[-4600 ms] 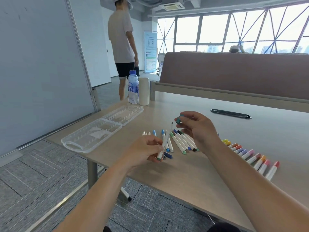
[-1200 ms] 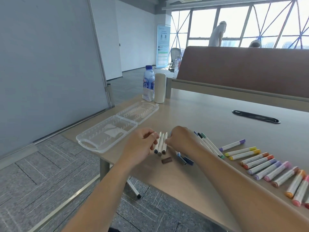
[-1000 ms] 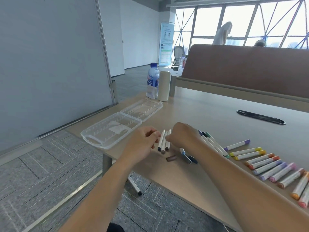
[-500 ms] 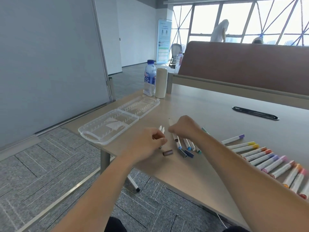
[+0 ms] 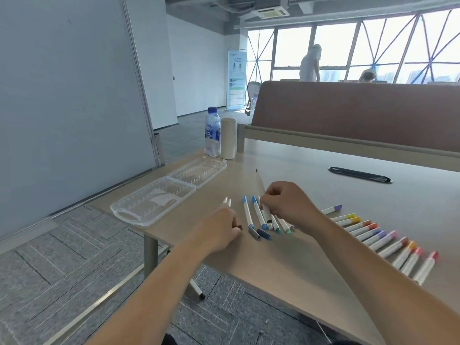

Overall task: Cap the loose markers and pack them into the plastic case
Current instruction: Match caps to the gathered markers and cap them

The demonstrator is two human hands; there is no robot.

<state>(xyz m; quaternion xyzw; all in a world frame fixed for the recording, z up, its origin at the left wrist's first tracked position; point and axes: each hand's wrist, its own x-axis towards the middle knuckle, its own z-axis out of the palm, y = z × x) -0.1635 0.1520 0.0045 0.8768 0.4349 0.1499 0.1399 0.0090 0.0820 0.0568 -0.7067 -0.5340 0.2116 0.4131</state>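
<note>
My right hand [image 5: 286,202] grips an uncapped white marker [image 5: 260,185], its dark tip pointing up and away. My left hand [image 5: 219,230] rests on the table with its fingertips pinched on a small brown cap [image 5: 239,227]. Two more uncapped markers [image 5: 227,201] poke out from behind my left hand. Blue-capped markers [image 5: 247,212] lie between my hands, with a grey cap [image 5: 255,234] and a dark blue cap [image 5: 264,234] loose beside them. The clear plastic case [image 5: 124,212] lies open at the table's left corner.
A row of several capped coloured markers [image 5: 373,235] lies to the right. A water bottle [image 5: 212,131] and a white cylinder [image 5: 228,138] stand behind the case. A black cable slot [image 5: 359,174] and a brown divider [image 5: 348,108] are farther back. The table edge is near.
My right hand has lifted one uncapped marker from the group, tip upward. My left hand has slid toward me onto the brown cap that lay on the table.
</note>
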